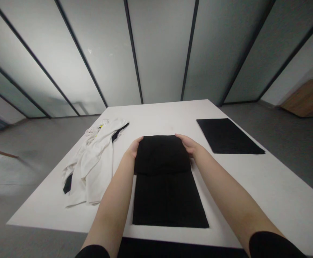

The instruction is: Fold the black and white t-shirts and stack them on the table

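A black folded garment (pixel 169 200) lies lengthwise in front of me on the white table. Its far part is doubled over toward me and stands slightly raised, so a thick flap covers the upper half. My left hand (pixel 135 146) grips the flap's left edge, thumb at the far corner. On the other side, my right hand (pixel 187 144) holds the right edge the same way. Most fingers of both hands are hidden behind or under the cloth.
Rumpled white garments (pixel 97 161) with some black parts lie in a heap on the left of the table (pixel 156 118). A flat, folded black cloth (pixel 228 136) rests near the right edge. Frosted panels (pixel 161 50) stand behind the table.
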{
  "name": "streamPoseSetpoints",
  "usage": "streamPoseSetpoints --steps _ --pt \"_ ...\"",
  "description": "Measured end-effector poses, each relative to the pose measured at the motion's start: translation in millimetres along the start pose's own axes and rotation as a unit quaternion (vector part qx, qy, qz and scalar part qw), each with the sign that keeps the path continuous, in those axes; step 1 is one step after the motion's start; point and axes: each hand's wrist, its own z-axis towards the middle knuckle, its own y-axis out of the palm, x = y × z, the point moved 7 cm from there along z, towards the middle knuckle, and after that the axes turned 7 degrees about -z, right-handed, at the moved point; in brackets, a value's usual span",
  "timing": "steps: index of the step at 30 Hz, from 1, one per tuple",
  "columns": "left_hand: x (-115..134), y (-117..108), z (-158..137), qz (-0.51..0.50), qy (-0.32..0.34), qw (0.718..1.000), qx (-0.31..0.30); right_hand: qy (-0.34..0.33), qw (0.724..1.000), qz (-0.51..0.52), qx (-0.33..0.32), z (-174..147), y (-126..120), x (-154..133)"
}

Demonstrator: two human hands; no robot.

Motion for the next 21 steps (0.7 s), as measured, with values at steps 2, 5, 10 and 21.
streamPoseSetpoints --steps 2,5,10,21 --pt "3 -1 5 -0.009 0.021 1.0 0.019 -0.02 1.0 0.003 0.009 4 1 -2" --pt "5 -1 9 -0.029 0.041 0.998 0.029 -0.07 0.997 0.001 0.022 13 1 -4" --pt "10 -2 13 -0.051 0.05 0.997 0.038 -0.132 0.987 -0.019 0.094 35 -9 -13" --pt "22 3 17 -0.02 0.062 0.996 0.065 -0.166 0.968 -0.061 0.176 52 -20 -54"
